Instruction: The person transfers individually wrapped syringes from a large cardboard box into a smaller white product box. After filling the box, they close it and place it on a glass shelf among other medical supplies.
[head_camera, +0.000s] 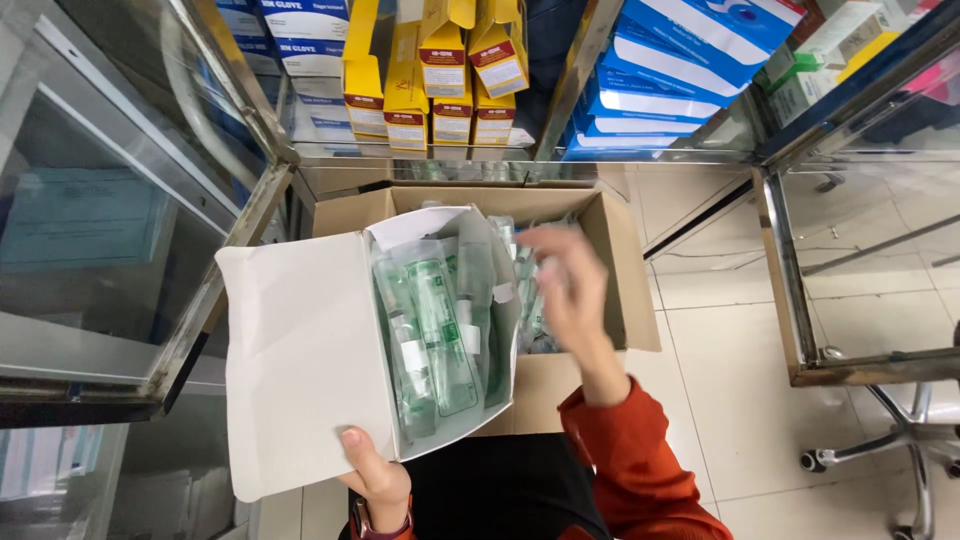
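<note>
Glass-fronted cabinets (110, 220) with stacked yellow boxes (440, 85) and blue-and-white boxes (680, 85) stand behind an open cardboard carton (620, 280) on the tiled floor (730, 350). The right hand (565, 290) is blurred over the carton, fingers loosely spread; what it touches is unclear. The left hand (378, 478) grips the bottom edge of an open white box (300, 360) above the carton, packed with clear green-tinted sealed packets (440, 330).
</note>
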